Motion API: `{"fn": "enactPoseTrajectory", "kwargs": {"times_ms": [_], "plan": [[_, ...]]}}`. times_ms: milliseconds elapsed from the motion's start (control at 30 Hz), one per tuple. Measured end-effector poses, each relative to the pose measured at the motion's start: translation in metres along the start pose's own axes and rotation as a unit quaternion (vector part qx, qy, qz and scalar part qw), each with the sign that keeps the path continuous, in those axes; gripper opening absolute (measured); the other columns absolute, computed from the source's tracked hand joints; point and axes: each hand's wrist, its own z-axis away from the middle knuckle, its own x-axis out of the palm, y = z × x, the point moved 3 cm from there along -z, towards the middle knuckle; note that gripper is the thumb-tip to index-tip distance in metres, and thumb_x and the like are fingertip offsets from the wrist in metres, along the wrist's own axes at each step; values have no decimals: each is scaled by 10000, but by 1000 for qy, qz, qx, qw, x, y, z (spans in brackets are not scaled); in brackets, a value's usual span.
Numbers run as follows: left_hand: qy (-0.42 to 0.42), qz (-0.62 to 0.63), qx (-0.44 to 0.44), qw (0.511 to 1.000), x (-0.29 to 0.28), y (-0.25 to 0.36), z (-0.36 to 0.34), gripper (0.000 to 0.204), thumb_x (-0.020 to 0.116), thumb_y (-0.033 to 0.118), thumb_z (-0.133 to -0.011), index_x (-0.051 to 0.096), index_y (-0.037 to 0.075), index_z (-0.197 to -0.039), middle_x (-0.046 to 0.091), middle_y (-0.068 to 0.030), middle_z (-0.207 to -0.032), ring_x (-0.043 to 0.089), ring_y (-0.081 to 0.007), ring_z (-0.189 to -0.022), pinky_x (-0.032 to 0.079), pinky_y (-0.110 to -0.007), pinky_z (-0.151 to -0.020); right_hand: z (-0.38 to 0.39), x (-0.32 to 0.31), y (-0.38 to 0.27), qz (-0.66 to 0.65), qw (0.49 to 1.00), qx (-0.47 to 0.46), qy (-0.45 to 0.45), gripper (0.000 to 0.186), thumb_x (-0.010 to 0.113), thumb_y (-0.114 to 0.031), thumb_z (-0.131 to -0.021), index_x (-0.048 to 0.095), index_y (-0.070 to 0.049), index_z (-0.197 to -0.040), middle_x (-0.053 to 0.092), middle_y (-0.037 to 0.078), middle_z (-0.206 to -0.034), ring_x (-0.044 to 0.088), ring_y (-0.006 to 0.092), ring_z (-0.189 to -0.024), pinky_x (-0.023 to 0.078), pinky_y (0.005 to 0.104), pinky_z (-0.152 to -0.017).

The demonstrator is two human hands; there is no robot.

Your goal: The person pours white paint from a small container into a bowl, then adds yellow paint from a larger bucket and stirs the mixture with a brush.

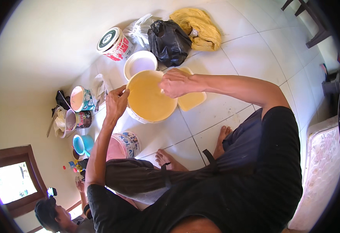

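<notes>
A wide bucket (148, 103) of yellow liquid stands before me on the tiles. My left hand (117, 101) is closed on its left rim. My right hand (174, 82) is clenched over the bucket's right part, around something pale that is mostly hidden by my fingers. Behind that hand and the bucket lies a yellow rectangular tray or lid (191, 101). A white round basin (140, 60) sits just beyond the bucket, and a bucket of pink contents (117, 145) stands near my legs at the lower left.
Bags (168, 42) and a lidded bucket (113, 46) line the back wall. Several tubs (81, 99) and a blue dipper (83, 145) stand at left. A co-worker (61, 213) is at lower left. A mattress (321, 163) and a dark chair (313, 27) are at right.
</notes>
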Motion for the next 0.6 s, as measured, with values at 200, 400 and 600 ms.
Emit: {"fn": "enactPoseTrajectory", "kwargs": {"times_ms": [200, 400, 600], "plan": [[-6, -1, -10, 1000, 0, 3, 0, 371, 625, 300, -926, 739, 113, -1227, 705, -164, -746, 665, -250, -673, 512, -396, -711, 3, 6, -12, -107, 987, -42, 115, 121, 598, -106, -767, 617, 3, -719, 616, 230, -642, 615, 427, -578, 467, 508, -519], [-3, 5, -20, 1000, 0, -2, 0, 378, 634, 305, -921, 740, 104, -1222, 704, -154, -740, 658, -240, -669, 513, -390, -712, -1, 4, 3, -24, 998, 7, 62, 149, 604, -110, -771, 589, 1, -674, 602, 242, -639, 610, 431, -573, 465, 520, -529], [-14, 20, -24, 999, 4, -5, -2, 386, 646, 314, -915, 739, 105, -1226, 696, -144, -728, 657, -236, -668, 513, -388, -710, 5, 3, -10, -86, 995, -38, 27, 168, 596, -126, -769, 618, 21, -690, 634, 259, -663, 623, 450, -584, 495, 518, -547]]}}
